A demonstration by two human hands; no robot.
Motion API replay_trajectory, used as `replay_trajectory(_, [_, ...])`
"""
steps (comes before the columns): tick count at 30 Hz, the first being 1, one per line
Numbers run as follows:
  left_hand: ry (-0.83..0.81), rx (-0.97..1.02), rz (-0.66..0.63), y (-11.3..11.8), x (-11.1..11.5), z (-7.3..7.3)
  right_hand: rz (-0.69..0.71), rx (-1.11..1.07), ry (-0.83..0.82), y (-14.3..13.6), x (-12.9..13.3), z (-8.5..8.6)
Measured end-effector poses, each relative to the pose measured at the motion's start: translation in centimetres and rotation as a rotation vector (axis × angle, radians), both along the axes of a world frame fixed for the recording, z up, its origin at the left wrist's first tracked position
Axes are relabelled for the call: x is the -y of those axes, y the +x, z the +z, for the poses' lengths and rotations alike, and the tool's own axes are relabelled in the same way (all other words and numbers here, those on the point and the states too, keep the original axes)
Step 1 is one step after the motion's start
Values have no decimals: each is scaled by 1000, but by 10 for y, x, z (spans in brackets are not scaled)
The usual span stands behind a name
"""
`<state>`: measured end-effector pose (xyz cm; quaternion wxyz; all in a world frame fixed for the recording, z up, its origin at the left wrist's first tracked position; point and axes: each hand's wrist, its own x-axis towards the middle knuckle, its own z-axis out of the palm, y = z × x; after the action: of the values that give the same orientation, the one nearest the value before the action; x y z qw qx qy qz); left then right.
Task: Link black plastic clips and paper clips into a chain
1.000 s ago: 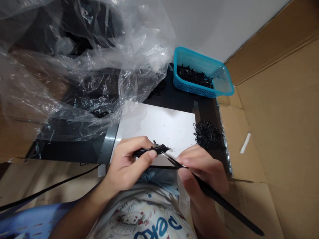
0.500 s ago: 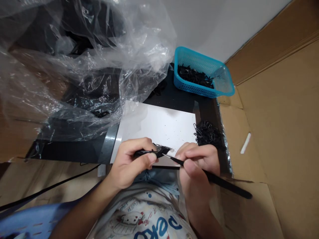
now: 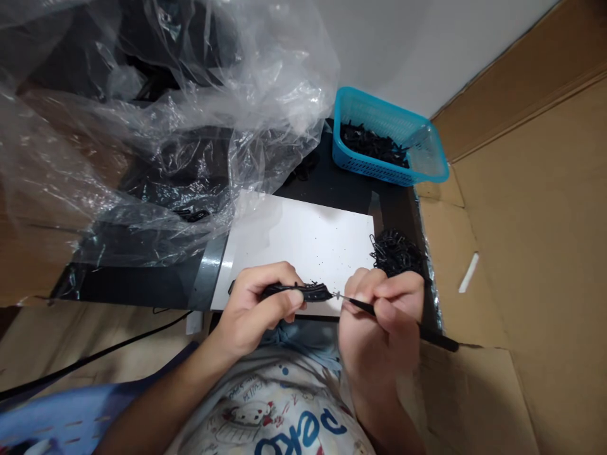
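My left hand (image 3: pixel 258 306) pinches a small black bundle of slim, glossy pieces (image 3: pixel 315 292) between thumb and fingers, low over a white sheet (image 3: pixel 303 234). What exactly the pieces are I cannot make out. My right hand (image 3: pixel 382 319) grips black tweezers (image 3: pixel 361 306), whose dark end sticks out past the hand at the lower right. Their thin metal tip is at the bundle's right end, by a tiny pale bit; whether they touch is too small to tell. A heap of black looped pieces (image 3: pixel 397 253) lies just beyond my right hand.
Back right, a blue plastic basket (image 3: pixel 389 170) holds many black pieces. Crumpled clear plastic (image 3: pixel 190 126) covers the left of the black tabletop (image 3: pixel 137 287). Cardboard (image 3: pixel 535 189) walls the right side. Tiny dark specks dot the sheet. A blue plastic tub (image 3: pixel 71 417) is at lower left.
The tweezers' tip has moved right, from over the bundle to just beyond its end. My right hand has shifted slightly right, and the bundle has turned in my left hand.
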<state>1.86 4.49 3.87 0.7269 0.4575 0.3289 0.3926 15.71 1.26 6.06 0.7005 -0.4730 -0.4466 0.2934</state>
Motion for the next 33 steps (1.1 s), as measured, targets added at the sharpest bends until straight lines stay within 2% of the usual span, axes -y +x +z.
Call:
replay_trajectory(2, [9, 2, 43, -3, -3, -1, -89, 97, 81, 7, 1, -7])
replay_trajectory(5, [31, -12, 164, -9, -10, -3, -191, 371, 142, 22, 3, -28])
replay_trajectory(7, [40, -15, 240, -14, -15, -4, -124, 618, 39, 33, 3, -42])
replay_trajectory(9, [45, -20, 285, -18, -19, -4, 23, 852, -169, 43, 4, -53])
replay_trajectory(11, [53, -34, 304, -22, -22, -4, 133, 980, -309, 50, 6, -58])
replay_trajectory(12, [60, -42, 308, -22, -23, -4, 153, 1002, -326, 53, 7, -58])
replay_trajectory(15, [76, -50, 297, -22, -24, -3, 143, 1005, -283, 60, 11, -54])
replay_trajectory(19, [82, -44, 264, -21, -24, -2, 59, 990, -217, 67, 14, -50])
replay_trajectory(23, [100, -67, 237, -21, -22, -2, 149, 1037, -303, 73, 13, -49])
replay_trajectory(25, [153, -138, 213, -18, -21, -1, 138, 998, -295, 74, 14, -48])
replay_trajectory(30, [390, -352, 140, -4, -21, 7, 79, 775, -173, 70, 22, -49])
replay_trajectory(33, [319, -300, 100, 0, -22, 8, -22, 458, -140, 63, 20, -51])
